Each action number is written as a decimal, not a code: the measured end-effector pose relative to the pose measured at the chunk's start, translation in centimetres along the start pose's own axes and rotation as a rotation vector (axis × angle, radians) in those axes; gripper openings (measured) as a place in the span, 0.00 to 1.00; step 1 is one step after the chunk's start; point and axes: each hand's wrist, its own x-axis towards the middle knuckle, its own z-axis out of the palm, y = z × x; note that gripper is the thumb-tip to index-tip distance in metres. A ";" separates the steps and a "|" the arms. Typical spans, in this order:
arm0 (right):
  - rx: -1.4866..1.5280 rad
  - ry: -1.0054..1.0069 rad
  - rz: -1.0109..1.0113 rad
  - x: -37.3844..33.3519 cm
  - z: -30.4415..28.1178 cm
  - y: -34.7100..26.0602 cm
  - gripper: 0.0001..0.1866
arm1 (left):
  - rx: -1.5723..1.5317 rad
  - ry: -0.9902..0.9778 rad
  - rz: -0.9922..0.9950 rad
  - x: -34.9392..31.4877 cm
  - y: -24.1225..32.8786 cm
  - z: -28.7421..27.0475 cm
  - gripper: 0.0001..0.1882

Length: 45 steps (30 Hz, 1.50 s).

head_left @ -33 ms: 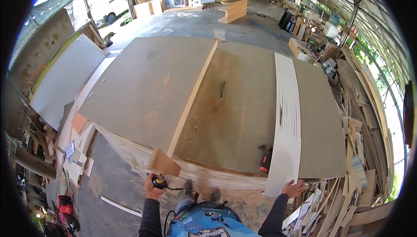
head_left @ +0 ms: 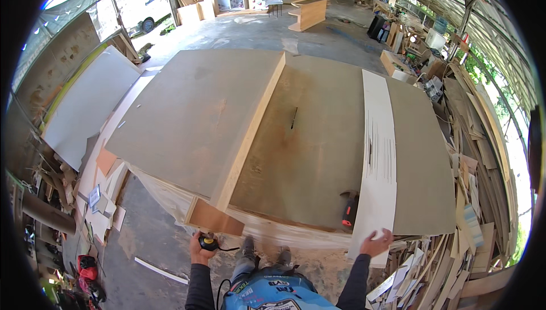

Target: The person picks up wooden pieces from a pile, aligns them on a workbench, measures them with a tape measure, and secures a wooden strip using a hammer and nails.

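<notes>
My left hand (head_left: 199,249) is closed around a black and yellow tape measure (head_left: 209,242), from which a dark strap trails right. Just above it, a short brown board (head_left: 216,218) with a pale edge sits at the near end of a long pale wood strip (head_left: 254,122). Whether my fingers touch that board I cannot tell. My right hand (head_left: 375,244) has its fingers apart over the near end of a long white strip (head_left: 378,156) with dark lines; it grips nothing. A hammer (head_left: 348,209) with a red and black handle lies left of the white strip.
A large grey-brown worktable (head_left: 170,105) spans the view, with a thin dark tool (head_left: 294,118) on it. Wood offcuts (head_left: 438,270) pile up at the right. White panels (head_left: 91,105) lean at the left. A shelf unit (head_left: 309,14) stands at the back.
The short brown board has tipped and turned, now showing its broad brown face. My right hand has moved slightly left, its fingers lifted and spread. My left hand still holds the tape measure.
</notes>
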 end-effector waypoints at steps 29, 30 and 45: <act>0.913 -0.647 -0.763 -25.3 -10.2 -41.2 0.54 | -0.148 0.352 0.227 -14.1 0.4 -16.1 0.19; 0.889 -0.632 -0.766 -26.9 -9.4 -43.1 0.55 | -0.203 0.433 0.278 -15.5 1.2 -19.1 0.19; 0.355 -0.576 -1.158 -37.8 -8.0 -53.2 0.45 | -0.607 0.862 0.743 -43.0 2.1 -43.2 0.17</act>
